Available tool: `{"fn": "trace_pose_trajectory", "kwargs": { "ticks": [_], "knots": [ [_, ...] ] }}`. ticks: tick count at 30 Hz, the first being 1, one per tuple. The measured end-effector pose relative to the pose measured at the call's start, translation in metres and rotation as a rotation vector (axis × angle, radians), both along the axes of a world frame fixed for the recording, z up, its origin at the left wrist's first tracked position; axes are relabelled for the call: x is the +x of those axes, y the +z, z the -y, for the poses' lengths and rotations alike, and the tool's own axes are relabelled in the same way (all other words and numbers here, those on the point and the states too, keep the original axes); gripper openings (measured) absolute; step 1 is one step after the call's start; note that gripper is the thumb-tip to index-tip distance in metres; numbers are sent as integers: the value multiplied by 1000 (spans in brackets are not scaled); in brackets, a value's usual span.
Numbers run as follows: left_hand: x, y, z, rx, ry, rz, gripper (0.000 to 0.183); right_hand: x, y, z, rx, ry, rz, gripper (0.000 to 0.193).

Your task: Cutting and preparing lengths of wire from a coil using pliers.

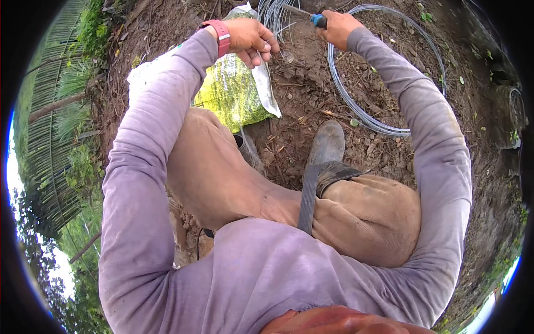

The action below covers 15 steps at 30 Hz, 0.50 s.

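Note:
At the top, my right hand is closed round a hand tool with a blue and black handle. Its narrow metal end points left, toward a bundle of cut grey wires; its exact kind I cannot tell. My left hand, with a red watch strap at the wrist, has its fingers curled together in a pinch. What they hold, if anything, is too small to make out. Just below that hand lies a yellow-green and white woven sack, partly under my left forearm.
A large coil of grey wire lies on the brown, littered soil to the right, partly behind my right forearm. My boots stand near the sack and coil. Palm fronds and other greenery line the left side.

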<state>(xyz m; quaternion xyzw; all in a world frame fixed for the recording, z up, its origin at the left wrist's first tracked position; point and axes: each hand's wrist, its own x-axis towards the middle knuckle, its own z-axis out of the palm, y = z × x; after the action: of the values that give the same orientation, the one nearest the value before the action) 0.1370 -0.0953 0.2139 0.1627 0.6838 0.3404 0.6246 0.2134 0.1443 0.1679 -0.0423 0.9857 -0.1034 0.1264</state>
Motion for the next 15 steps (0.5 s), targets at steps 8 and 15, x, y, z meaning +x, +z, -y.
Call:
{"fn": "trace_pose_trajectory", "kwargs": {
  "ticks": [8,15],
  "knots": [
    [-55,-30,1,-87,185,-324,34,49,57,-30,-168,-538,-6,28],
    [-149,-108,-111,190,373,159,40,76,54,-16,-199,-222,-78,33]
  ]
}}
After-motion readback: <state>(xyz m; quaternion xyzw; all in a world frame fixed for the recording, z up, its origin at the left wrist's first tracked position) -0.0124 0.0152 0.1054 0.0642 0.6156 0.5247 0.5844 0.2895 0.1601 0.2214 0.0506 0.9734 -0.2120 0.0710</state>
